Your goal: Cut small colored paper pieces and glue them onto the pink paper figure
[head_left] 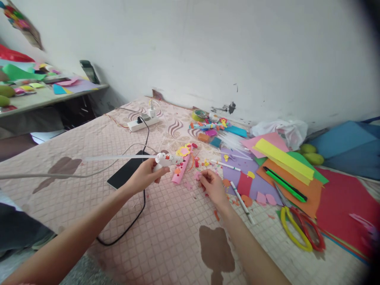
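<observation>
Here's the left hand, fingers wrapped round a white glue gun above the tabletop, with a long pale glue stick running out of its back to the left. And the right hand, low over the cloth, fingertips drawn together, pinching a small pink piece. Just between the two hands lies a pink roll, a yellow flower by its upper end, scraps scattered all about.

The covering is pale pink, checked like quilting, with swirls towards the wall and a big brown patch near the front edge. Behind the left hand, a dark flat slab lies on the cloth; further back, a white power strip with plugs in it and cables trailing away.

Over to the right it gets busy: a purple sheet, a red sheet, a green cutter on orange paper, scissors with yellow and red handles, a crumpled plastic bag against the wall. That white wall carries dark scuffs low down, and far left another table bears more coloured paper.
</observation>
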Demonstrator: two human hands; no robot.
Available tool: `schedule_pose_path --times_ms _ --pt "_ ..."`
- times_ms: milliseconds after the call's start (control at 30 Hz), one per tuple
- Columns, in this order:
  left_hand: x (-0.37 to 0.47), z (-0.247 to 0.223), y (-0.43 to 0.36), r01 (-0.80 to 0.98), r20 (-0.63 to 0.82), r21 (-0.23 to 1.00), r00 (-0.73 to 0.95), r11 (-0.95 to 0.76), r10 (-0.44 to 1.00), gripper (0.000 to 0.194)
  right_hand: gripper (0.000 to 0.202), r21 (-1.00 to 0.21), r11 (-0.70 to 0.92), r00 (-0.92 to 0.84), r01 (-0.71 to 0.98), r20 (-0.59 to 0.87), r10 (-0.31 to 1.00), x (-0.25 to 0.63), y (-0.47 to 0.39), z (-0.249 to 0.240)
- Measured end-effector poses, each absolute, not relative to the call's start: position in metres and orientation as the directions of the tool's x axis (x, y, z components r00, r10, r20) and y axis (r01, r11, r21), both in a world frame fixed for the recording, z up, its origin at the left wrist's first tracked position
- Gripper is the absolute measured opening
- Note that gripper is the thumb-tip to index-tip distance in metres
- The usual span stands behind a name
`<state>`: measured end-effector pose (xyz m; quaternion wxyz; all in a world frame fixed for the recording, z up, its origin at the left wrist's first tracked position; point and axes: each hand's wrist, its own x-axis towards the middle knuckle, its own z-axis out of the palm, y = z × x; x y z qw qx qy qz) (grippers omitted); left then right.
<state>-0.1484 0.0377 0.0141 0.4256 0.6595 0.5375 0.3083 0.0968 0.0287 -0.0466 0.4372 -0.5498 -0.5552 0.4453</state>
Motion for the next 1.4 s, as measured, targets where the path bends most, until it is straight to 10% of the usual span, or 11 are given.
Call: schedule_pose_path --times_ms 1400 --pt "-0.123 0.041 0.028 0.777 -0.023 0.538 0.402 -0.328 0.915 0.034 0.024 -0.955 -0.239 -0.057 -0.176 -0.233 0.971 0.099 0.059 -0.042"
